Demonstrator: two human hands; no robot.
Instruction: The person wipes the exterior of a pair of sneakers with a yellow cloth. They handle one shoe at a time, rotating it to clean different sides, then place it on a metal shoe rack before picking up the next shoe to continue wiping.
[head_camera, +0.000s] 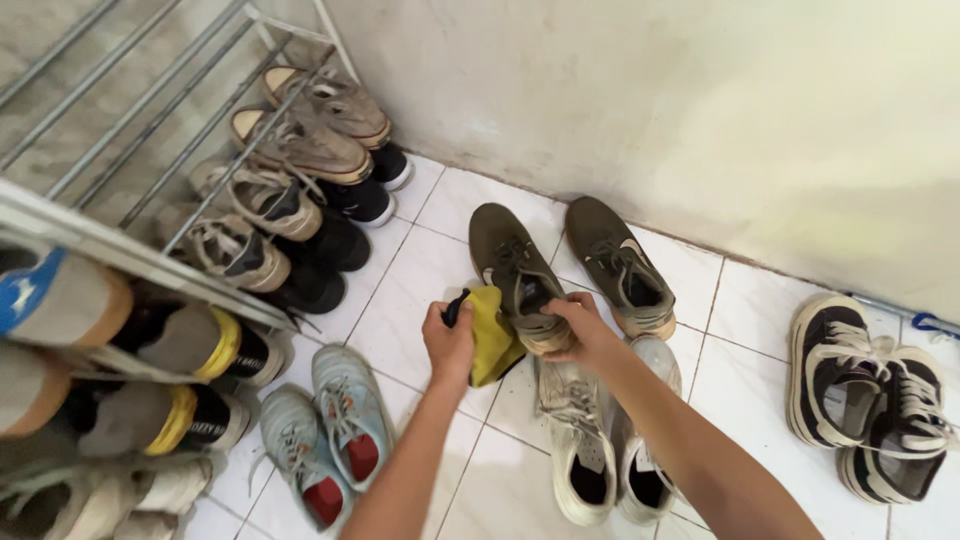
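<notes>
Your left hand (449, 345) covers part of the yellow cloth (492, 335); its fingers are out of sight. The shoe rack (120, 250) and the lowest shoes (90, 495) run off the left and bottom edges.

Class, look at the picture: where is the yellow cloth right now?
In the head view, the yellow cloth is near centre, gripped by the left hand, against the olive shoe the right hand holds.

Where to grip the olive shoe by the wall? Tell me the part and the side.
Grip the olive shoe at its heel collar, coming from above on the near side. Its sole is flat on the floor, opening facing up, heel toward the person, toe at the wall.
</notes>
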